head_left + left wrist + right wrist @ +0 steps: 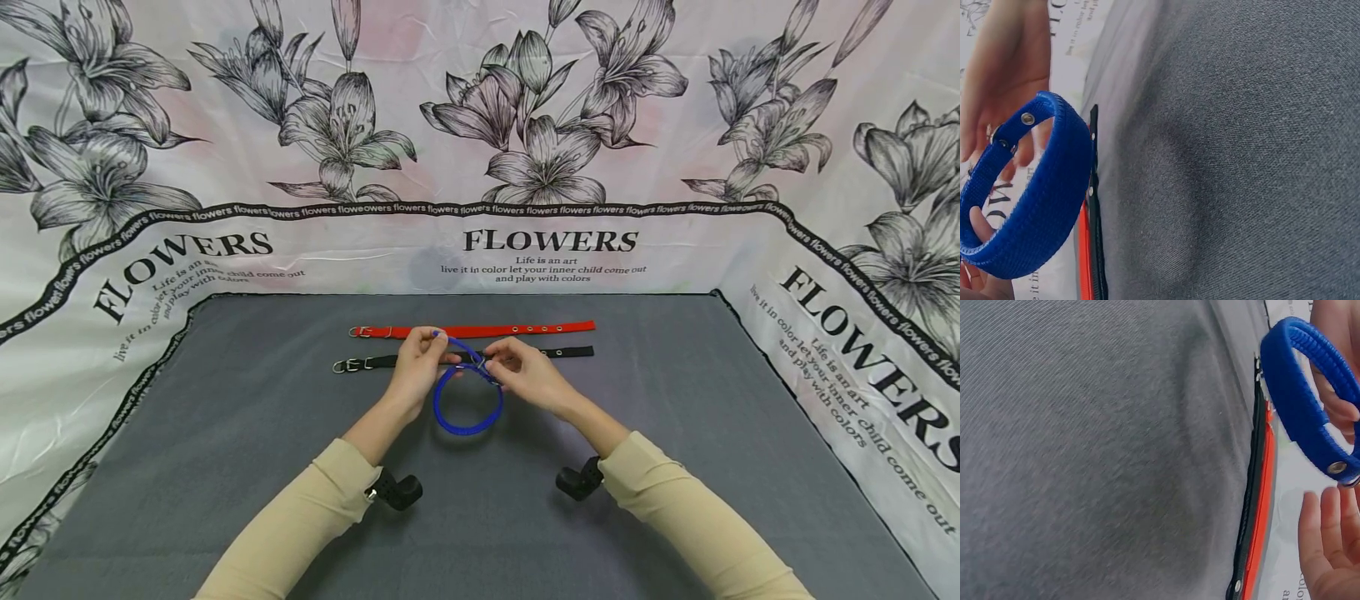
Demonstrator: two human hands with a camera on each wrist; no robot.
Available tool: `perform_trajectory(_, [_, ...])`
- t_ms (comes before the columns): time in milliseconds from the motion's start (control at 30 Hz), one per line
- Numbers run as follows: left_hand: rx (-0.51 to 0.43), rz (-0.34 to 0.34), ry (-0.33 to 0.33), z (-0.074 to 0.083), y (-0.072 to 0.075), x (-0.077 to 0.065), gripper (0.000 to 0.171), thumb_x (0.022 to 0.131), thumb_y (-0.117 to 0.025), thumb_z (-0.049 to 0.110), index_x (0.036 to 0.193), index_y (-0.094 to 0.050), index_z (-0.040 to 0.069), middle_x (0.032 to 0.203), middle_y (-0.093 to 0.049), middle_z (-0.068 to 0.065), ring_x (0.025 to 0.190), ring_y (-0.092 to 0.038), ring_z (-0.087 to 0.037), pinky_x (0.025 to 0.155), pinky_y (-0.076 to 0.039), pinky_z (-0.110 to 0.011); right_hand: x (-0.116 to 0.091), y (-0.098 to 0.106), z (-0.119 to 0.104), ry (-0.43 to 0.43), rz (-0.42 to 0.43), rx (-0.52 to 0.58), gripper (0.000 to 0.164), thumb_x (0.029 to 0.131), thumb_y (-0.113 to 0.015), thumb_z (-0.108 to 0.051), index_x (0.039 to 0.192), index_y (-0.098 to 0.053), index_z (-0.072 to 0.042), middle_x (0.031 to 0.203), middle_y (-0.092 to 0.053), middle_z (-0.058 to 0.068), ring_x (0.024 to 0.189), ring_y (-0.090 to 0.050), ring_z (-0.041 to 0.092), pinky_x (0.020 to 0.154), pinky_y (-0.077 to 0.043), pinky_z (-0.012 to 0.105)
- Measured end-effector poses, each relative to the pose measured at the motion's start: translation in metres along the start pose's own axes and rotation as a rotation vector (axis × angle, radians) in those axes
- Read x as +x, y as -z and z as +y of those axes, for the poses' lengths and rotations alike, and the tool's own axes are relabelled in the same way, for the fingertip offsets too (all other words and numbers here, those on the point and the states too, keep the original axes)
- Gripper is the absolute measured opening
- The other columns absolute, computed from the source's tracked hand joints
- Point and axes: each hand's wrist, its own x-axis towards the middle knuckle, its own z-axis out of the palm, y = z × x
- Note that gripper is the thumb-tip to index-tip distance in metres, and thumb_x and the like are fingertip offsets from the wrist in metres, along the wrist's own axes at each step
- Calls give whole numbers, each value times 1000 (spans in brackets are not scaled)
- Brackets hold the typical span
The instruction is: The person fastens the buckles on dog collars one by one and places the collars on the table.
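A blue collar [467, 431], bent into a ring with its strap end threaded at a metal buckle [478, 361], is held up over the grey cloth. My left hand [412, 375] pinches the strap end between thumb and fingers. At the buckle, on the ring's other side, my right hand [531, 377] grips the collar with thumb and fingertips. In the left wrist view the collar [1050, 200] shows a metal eyelet, and the right hand [1013, 75] is behind it. The right wrist view shows the collar [1291, 381] above the right hand's outstretched fingers [1332, 531].
Behind the hands, a red collar [495, 332] and a black collar [573, 352] lie flat side by side, buckles to the left. My left hand partly covers both. Grey cloth [480, 525] covers the table. A flower-printed sheet [555, 250] rises at the back and sides.
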Motion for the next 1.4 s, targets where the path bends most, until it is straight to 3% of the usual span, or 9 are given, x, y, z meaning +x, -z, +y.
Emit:
perform_trajectory(167, [24,-41,-8,-2,-4,-2,25,98,-45,21,114,-45,2,100,-56,-12,82,-60,-17,76,-53,-42,3,-2,-6,50,20,-46,29,91,-58,-28,117,-56,-14,103,-61,2,88,-60,17,70,-50,31])
perform_trajectory(267, [31,-45,-8,-3,-5,-2,25,98,-46,21,114,-45,2,99,-56,-13,82,-60,-18,77,-53,-44,3,-4,-8,33,4,-60,27,91,-59,-27,115,-57,-16,100,-62,1,86,-60,15,69,-49,29])
perform_trajectory(433, [37,-20,-7,-3,-3,0,22,98,-45,22,112,-46,5,98,-55,-12,81,-60,-18,71,-55,-37,3,-5,-7,-11,-16,-83,25,89,-60,-24,113,-60,-15,97,-64,1,84,-60,14,69,-50,29])
perform_trajectory(667, [13,4,-2,-1,-2,0,20,99,-43,23,111,-44,7,100,-52,-12,97,-57,-36,78,-52,-46,4,-4,-8,-36,-65,-49,23,90,-60,-21,111,-61,-13,95,-63,4,80,-62,15,70,-55,36])
perform_trajectory(733, [21,4,-7,-2,-3,0,20,98,-44,23,111,-44,7,101,-53,-12,97,-57,-36,77,-53,-45,4,-5,-8,-29,-66,-49,22,90,-59,-20,111,-61,-13,95,-64,5,79,-62,15,69,-55,36])
perform_trajectory(933, [186,-95,-1,-6,-4,-3,25,94,-53,24,111,-48,6,105,-55,-13,96,-59,-32,74,-54,-37,3,-5,-6,-10,-41,-22,23,92,-57,-18,113,-60,-11,99,-63,7,81,-62,15,69,-54,37])
perform_trajectory(1067, [320,-152,12,-8,-4,-6,21,93,-56,25,104,-57,7,99,-61,-20,81,-62,-31,64,-53,-31,2,-4,-4,-10,-29,24,24,93,-56,-18,115,-58,-10,105,-62,8,89,-62,17,72,-54,40])
perform_trajectory(1200, [370,-147,-11,-9,-3,-6,17,92,-56,24,97,-64,10,91,-65,-20,68,-56,-24,57,-46,-26,1,-4,-3,-15,-30,57,26,93,-55,-18,117,-56,-8,109,-60,10,95,-62,20,74,-54,40])
perform_trajectory(1400, [374,-116,-42,-10,-3,-5,14,88,-61,21,93,-69,11,78,-61,-8,67,-51,-18,59,-42,-25,1,-4,-2,-1,-26,85,27,94,-54,-17,119,-54,-6,108,-59,12,93,-61,21,74,-54,40])
